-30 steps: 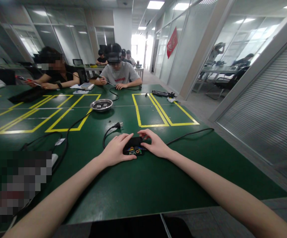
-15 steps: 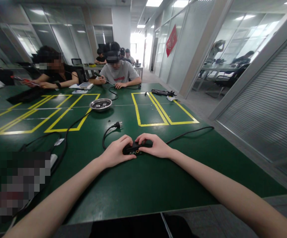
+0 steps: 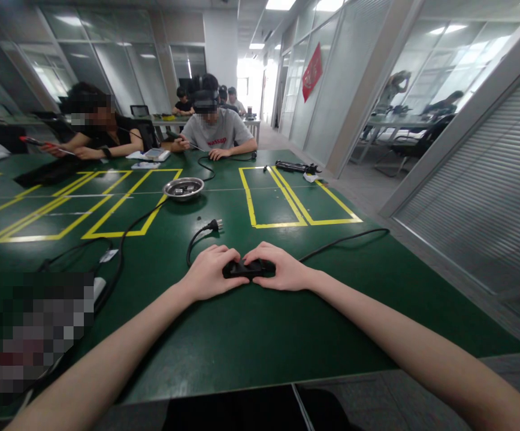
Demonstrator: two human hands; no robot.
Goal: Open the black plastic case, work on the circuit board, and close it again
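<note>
A small black power adapter (image 3: 248, 270) lies low over the green table between my hands, its long side facing me. My left hand (image 3: 210, 272) grips its left end, fingers on top and thumb along the near edge. At the right end my right hand (image 3: 282, 267) is closed around it, with fingertips on the top and thumb at the front. The ends of the adapter are partly hidden by my fingers. A black cord with a mains plug (image 3: 215, 225) curls out behind my left hand. Another black cable (image 3: 345, 241) runs off to the right from behind my right hand.
A metal bowl (image 3: 183, 196) holding small metal parts stands ahead on the green table (image 3: 251, 347). Yellow tape (image 3: 280, 225) marks rectangles there. A folded black tripod (image 3: 298, 167) lies at the far right. Two people work across the table. Black cables (image 3: 120, 257) trail at left.
The green circuit board and orange ring that showed at the adapter's near side are now out of sight. My right thumb has moved down, and black casing faces me.
</note>
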